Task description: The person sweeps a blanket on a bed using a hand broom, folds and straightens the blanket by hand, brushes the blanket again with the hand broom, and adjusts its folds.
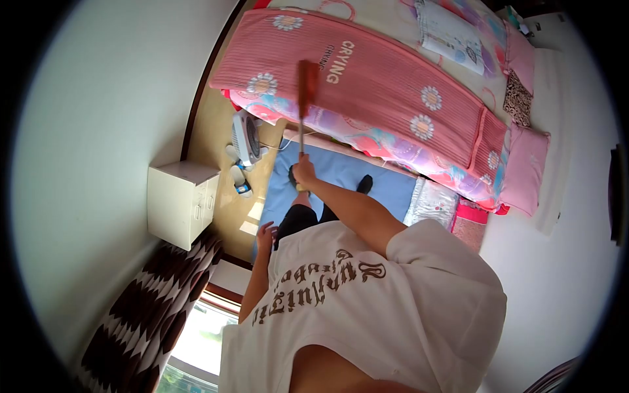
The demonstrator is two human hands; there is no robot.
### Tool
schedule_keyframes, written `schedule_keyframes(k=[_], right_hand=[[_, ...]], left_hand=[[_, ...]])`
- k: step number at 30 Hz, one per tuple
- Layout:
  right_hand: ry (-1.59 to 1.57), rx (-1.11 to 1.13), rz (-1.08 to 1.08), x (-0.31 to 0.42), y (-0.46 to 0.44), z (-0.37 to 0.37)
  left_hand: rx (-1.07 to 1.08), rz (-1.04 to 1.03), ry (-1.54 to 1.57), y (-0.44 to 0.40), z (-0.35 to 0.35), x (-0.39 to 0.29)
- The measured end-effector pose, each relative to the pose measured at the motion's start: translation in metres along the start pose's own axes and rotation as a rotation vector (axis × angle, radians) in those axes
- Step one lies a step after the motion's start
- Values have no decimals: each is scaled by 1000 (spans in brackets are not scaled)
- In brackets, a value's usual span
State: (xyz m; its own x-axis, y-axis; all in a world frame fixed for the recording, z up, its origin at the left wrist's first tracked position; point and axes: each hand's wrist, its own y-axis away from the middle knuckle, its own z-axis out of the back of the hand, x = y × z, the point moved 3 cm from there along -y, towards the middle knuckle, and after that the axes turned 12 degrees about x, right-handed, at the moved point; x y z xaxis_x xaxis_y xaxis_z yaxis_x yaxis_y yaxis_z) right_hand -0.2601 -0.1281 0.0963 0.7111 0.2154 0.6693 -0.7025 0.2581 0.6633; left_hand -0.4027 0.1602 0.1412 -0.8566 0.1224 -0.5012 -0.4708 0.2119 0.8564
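My right hand [303, 171] is wrapped round the thin metal-looking handle of a tool [306, 85] with a long, reddish-brown head. The head is blurred, so I cannot make out its exact kind. It is held up in front of the side of a bed, overlapping the pink ribbed blanket [380, 85] with daisies and lettering. Low by my thigh, my left hand [265, 237] hangs with its fingers apart and nothing in them. Beneath me lies a blue mat [386, 187], and my dark-socked feet are on it.
A white fan [246, 137] and a pair of slippers [241, 182] are on the floor to the left. Beyond them is a white cabinet [173, 203] against the wall. Pink pillows [526, 167] lie at the bed's right end. A patterned curtain [154, 301] hangs by the window.
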Motion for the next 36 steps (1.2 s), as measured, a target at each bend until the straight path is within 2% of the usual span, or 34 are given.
schedule_keyframes(k=[1,2,5,7,11,13,15,16,17,19,21,22,23,25,26,28,29,31,36], right_hand=[[71,43,141,24,-8,-18],[122,123,168,40,-24,-39],[-21,239,171,140,-12,-39],[-141,289,139,173,-14,-45],[-385,367,137,191,1,-36],[-376,345,103,186,32,-5],[-276,252,91,164,50,25],[-279,200,75,158,66,46],[-362,194,-11,151,79,64],[-400,44,206,97,69,82],[-356,29,2,101,102,137],[-360,-39,16,94,106,154],[-283,-137,122,58,90,161],[-468,-200,80,22,85,182],[-467,-186,93,18,90,198],[-376,-328,78,9,112,228],[-378,-326,84,-6,111,234],[-382,-353,-45,-47,104,240],[-426,-382,-130,-56,125,257]], left_hand=[[-17,72,77,8,9,-4],[9,81,69,12,22,1],[-31,178,74,28,33,-24],[21,127,55,19,35,-54],[231,-94,114,-8,-5,-164],[395,-81,211,-17,-49,-222],[443,-97,209,-20,-99,-262],[552,-20,165,-33,-123,-268],[661,59,118,-44,-146,-269],[649,-52,-15,-38,-205,-274],[636,-11,-24,-64,-251,-255],[636,-19,-28,-82,-272,-242],[711,-12,-10,-105,-293,-224],[852,5,35,-130,-335,-197],[812,70,25,-128,-354,-192],[772,137,11,-116,-390,-182],[768,153,14,-112,-406,-177],[772,183,12,-107,-431,-162],[759,211,41,-108,-453,-146]])
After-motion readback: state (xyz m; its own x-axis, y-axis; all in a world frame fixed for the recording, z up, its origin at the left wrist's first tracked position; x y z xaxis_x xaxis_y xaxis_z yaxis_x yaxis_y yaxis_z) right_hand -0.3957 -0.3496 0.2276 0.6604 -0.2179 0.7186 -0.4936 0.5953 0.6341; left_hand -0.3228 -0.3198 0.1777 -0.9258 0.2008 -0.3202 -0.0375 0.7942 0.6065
